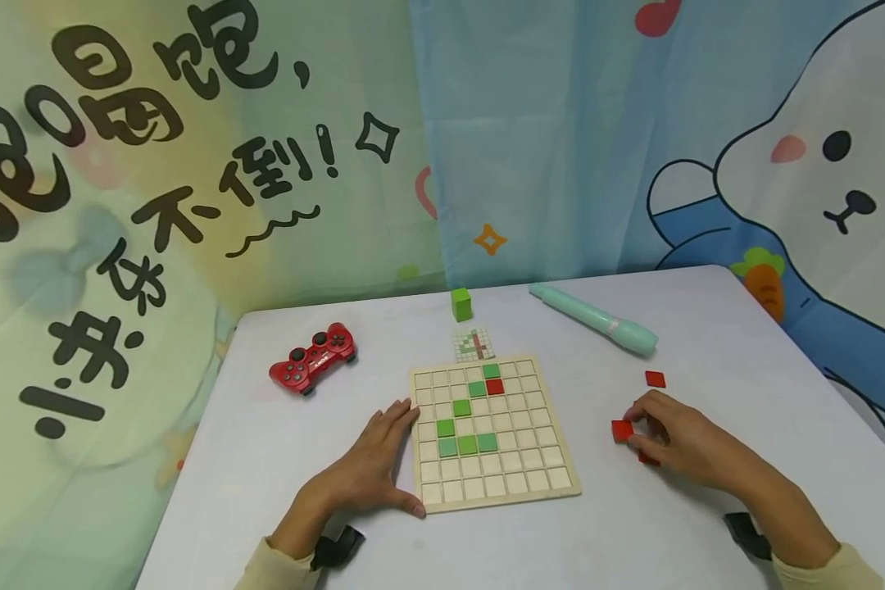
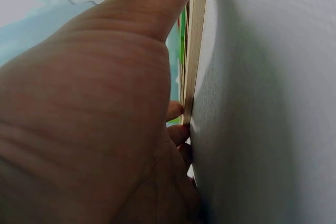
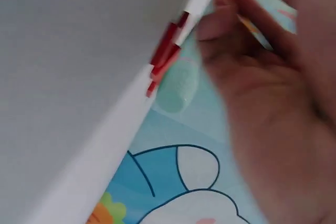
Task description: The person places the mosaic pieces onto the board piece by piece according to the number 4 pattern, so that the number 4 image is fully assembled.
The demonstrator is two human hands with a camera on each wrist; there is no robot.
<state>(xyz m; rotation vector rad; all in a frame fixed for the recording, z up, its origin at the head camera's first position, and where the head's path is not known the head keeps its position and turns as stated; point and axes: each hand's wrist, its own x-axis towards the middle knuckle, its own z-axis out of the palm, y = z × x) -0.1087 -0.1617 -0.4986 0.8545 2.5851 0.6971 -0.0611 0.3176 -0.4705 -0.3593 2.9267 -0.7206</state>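
A square wooden grid board (image 1: 497, 504) lies on the table, with several green tiles (image 1: 467, 444) and one red tile (image 1: 495, 386) in its cells. Fingers fairly straight, my left hand (image 1: 369, 463) rests along the board's left edge, thumb at the near left corner. In the left wrist view, fingertips (image 2: 178, 134) touch the board's side (image 2: 197, 40). To the right of the board, my right hand (image 1: 686, 438) pinches a red square tile (image 1: 622, 432) between thumb and fingers. Another red tile (image 1: 649, 459) is partly hidden beneath that hand, and one more (image 1: 655, 379) lies beyond it.
Behind the board lie a small patterned grid card (image 1: 474, 345) and a green block (image 1: 461, 304). A red game controller (image 1: 314, 359) sits at the left. A mint-green pen-shaped object (image 1: 597, 319) lies at the back right. A printed curtain (image 1: 531, 147) hangs behind the table.
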